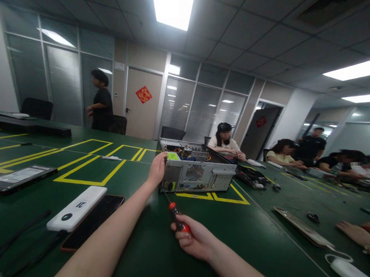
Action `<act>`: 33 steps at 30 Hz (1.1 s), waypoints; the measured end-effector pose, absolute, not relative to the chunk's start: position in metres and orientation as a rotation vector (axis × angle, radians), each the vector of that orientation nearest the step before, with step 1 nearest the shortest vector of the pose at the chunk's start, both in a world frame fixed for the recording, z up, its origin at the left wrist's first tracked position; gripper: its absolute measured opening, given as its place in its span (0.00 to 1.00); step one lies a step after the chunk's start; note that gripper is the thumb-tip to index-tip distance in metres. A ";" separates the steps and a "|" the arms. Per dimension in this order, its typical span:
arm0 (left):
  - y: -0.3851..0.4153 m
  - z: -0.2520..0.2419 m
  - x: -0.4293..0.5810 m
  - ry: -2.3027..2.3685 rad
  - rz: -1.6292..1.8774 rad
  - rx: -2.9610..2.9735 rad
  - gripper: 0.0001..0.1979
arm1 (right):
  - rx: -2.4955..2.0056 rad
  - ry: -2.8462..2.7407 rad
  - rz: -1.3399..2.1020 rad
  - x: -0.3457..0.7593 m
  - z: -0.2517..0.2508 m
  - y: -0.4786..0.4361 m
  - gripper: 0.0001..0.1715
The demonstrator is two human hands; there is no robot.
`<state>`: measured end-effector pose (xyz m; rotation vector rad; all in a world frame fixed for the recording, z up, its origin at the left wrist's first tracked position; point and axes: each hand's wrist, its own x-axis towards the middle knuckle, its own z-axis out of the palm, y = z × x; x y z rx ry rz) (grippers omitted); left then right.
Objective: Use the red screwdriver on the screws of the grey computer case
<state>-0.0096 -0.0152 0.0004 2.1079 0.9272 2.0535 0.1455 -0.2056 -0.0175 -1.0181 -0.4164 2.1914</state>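
A grey desktop computer case lies on the green table with its back panel towards me and its top side uncovered, showing wires and parts inside. My left hand rests against the case's left upper corner, its fingers partly hidden, beside a bright green label. In my right hand is a screwdriver with a red and dark handle, the fingers wrapped round it. The thin shaft points up at the lower left corner of the back panel. Whether the tip touches a screw is too small to tell.
Left of my arm lie a white power bank, a dark phone and a hard drive. Yellow tape outlines mark the green table. Several people sit along the right; another person's hand rests near a thin panel.
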 end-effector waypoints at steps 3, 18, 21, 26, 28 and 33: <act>-0.013 0.000 -0.010 0.924 2.067 2.118 0.19 | -1.011 -0.374 2.190 0.144 -0.015 -0.206 0.15; -0.014 -0.001 -0.010 0.939 2.059 2.135 0.19 | -0.973 -0.384 2.179 0.147 -0.019 -0.203 0.18; -0.013 -0.001 -0.010 0.934 2.061 2.131 0.19 | -0.981 -0.391 2.196 0.146 -0.019 -0.204 0.18; -0.013 -0.001 -0.009 0.939 2.069 2.124 0.19 | -0.965 -0.376 2.192 0.145 -0.019 -0.205 0.17; -0.013 -0.001 -0.009 0.937 2.069 2.126 0.19 | -0.935 -0.380 2.234 0.146 -0.019 -0.205 0.19; -0.013 -0.001 -0.009 0.924 2.069 2.116 0.20 | -0.899 -0.380 2.240 0.147 -0.021 -0.204 0.17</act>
